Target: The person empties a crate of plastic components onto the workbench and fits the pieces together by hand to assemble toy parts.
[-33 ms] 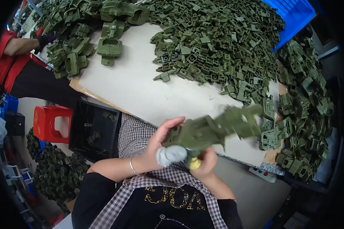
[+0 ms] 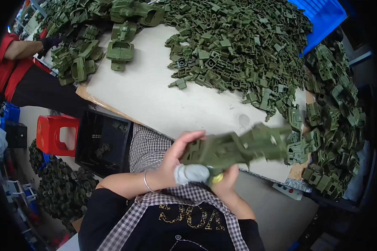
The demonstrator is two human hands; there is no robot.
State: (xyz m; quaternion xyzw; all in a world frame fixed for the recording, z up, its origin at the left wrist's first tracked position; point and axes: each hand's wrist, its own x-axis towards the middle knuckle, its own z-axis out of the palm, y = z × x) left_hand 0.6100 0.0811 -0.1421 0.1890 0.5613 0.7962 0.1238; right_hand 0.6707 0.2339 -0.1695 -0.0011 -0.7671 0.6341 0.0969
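A long olive-green plastic toy vehicle body [image 2: 222,149], slightly blurred, is held above the table's near edge. My left hand [image 2: 170,164] grips its left end, fingers along the far side and a white-wrapped thumb in front. Under its middle, my right hand [image 2: 226,182] is closed on the near edge, with a yellow covering on one digit; its other fingers are partly hidden. A large heap of small green plastic parts [image 2: 234,54] lies on the table beyond my hands.
More vehicle bodies [image 2: 120,50] sit at the table's far left, and others are piled [image 2: 333,121] on the right. A blue basket [image 2: 322,19] stands behind. A black crate [image 2: 98,144] and red stool [image 2: 56,136] are at left, near a co-worker's gloved hand [image 2: 49,45].
The toy vehicle body has tipped and shifted slightly down and to the right, with both hands still on it. The heaps and the co-worker look the same.
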